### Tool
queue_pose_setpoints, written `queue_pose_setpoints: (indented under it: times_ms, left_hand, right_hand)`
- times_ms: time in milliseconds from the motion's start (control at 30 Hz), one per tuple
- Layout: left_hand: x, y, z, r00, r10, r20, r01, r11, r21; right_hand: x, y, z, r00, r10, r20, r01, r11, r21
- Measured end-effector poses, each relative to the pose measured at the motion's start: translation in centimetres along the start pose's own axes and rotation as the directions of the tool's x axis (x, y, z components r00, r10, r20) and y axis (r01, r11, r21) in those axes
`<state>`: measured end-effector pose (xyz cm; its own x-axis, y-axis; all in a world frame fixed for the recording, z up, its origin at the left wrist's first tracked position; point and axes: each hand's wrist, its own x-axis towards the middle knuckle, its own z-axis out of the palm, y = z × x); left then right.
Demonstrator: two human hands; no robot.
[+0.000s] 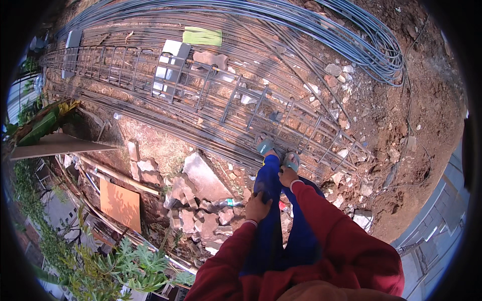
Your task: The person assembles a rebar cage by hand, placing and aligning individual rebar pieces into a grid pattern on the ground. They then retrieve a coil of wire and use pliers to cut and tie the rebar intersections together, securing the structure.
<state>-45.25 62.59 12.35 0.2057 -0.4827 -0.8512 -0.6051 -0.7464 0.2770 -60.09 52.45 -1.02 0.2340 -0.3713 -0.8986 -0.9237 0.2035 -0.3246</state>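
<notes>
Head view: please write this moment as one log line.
left hand: at blue trousers | right hand: at blue trousers | rebar cage: ahead

Harsh sunlight flooded the soil [432, 115], mottled shadows dappled the orange board [120, 208], straight lines bowed near the dark, round rim.

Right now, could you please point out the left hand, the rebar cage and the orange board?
Left hand [257, 207], head view: back of hand.
Rebar cage [231, 99], head view: crossbar.
Orange board [120, 204], head view: face.
</notes>
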Motion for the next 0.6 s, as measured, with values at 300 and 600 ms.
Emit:
queue_pose_setpoints:
  times_ms: [300,600]
  left_hand:
    - [1.2,0.5,-4.8,0.988,-0.052,0.146,0.056,0.998,-0.026]
    - [3.2,1.1,-7.1,0.986,-0.006,0.164,0.018,0.997,-0.071]
  right_hand:
    - [11.9,3.3,5.3,0.964,0.117,-0.24,-0.105,0.993,0.062]
    - [24.2,4.8,6.5,0.732,0.014,-0.681,0.064,0.994,0.088]
